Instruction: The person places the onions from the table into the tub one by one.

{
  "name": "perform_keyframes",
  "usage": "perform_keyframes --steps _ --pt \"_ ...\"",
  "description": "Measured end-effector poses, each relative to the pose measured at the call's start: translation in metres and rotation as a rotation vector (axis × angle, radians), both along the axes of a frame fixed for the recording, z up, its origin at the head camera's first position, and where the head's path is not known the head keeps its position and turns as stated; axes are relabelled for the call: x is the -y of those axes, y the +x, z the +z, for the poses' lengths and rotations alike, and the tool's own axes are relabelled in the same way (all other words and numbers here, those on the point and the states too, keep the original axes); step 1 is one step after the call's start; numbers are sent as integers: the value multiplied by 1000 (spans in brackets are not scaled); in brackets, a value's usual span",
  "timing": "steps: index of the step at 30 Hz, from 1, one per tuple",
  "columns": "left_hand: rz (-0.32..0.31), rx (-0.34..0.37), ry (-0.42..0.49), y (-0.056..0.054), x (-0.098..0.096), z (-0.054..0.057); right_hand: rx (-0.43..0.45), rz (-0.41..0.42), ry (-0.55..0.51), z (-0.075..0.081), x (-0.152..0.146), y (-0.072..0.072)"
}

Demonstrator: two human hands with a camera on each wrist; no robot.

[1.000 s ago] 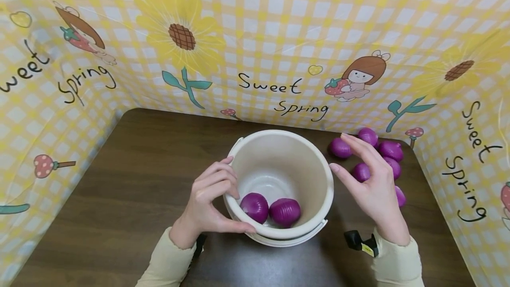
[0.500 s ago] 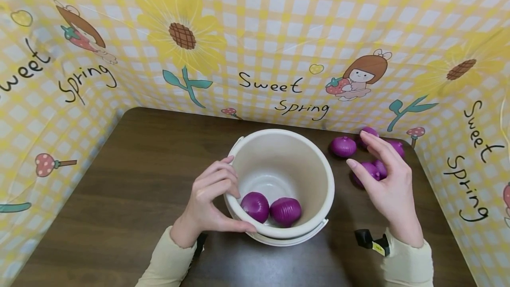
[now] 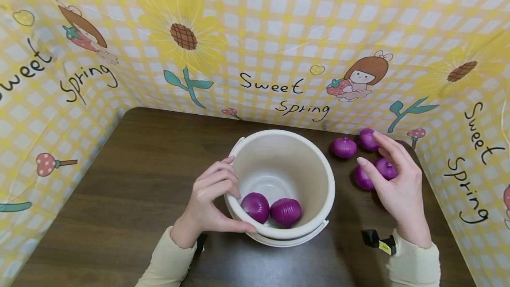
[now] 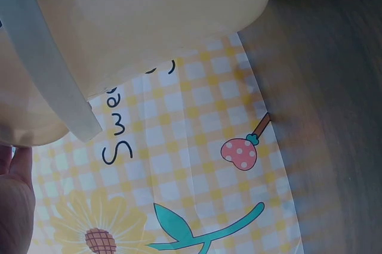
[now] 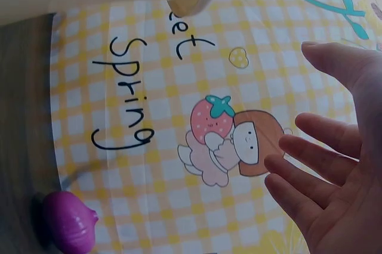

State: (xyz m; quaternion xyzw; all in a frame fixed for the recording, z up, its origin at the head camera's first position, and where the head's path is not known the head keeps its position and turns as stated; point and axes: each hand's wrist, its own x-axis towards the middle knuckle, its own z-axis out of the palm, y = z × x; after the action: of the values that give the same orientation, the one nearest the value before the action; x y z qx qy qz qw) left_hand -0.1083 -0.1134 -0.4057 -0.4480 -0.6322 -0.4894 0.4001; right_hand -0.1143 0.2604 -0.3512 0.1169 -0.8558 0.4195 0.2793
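A cream bucket (image 3: 296, 167) stands on the table, with two purple onions (image 3: 285, 212) lying inside at its near side. My left hand (image 3: 213, 200) grips the bucket's left rim, fingertips at the inner wall and thumb along the near edge. To the right of the bucket my right hand (image 3: 400, 185) hovers over a group of purple onions, thumb and fingers spread apart and holding nothing. Uncovered there are a rear onion (image 3: 368, 139), one beside it (image 3: 344, 147) and another (image 3: 363, 178) near the thumb; the hand hides part of the group. The right wrist view shows the palm (image 5: 331, 176) bare.
Brown wood tabletop (image 3: 159, 167) extends left of the bucket. Yellow checked cloth (image 3: 263, 34) rises behind the table and along both sides. The bucket's handle (image 3: 292, 242) hangs down at its near side. A black wrist device (image 3: 378, 240) sits by the right sleeve.
My right hand has moved away from the bucket to the right, over the onions, its fingers still apart. The left hand and the bucket have stayed in place.
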Motion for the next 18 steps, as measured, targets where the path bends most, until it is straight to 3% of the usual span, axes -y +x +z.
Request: perform_keyframes --steps 8,18 --pt "-4 -3 4 -1 0 0 57 -65 -5 1 -9 2" --pt "-1 -1 6 -1 0 0 61 -114 -12 5 -15 6"
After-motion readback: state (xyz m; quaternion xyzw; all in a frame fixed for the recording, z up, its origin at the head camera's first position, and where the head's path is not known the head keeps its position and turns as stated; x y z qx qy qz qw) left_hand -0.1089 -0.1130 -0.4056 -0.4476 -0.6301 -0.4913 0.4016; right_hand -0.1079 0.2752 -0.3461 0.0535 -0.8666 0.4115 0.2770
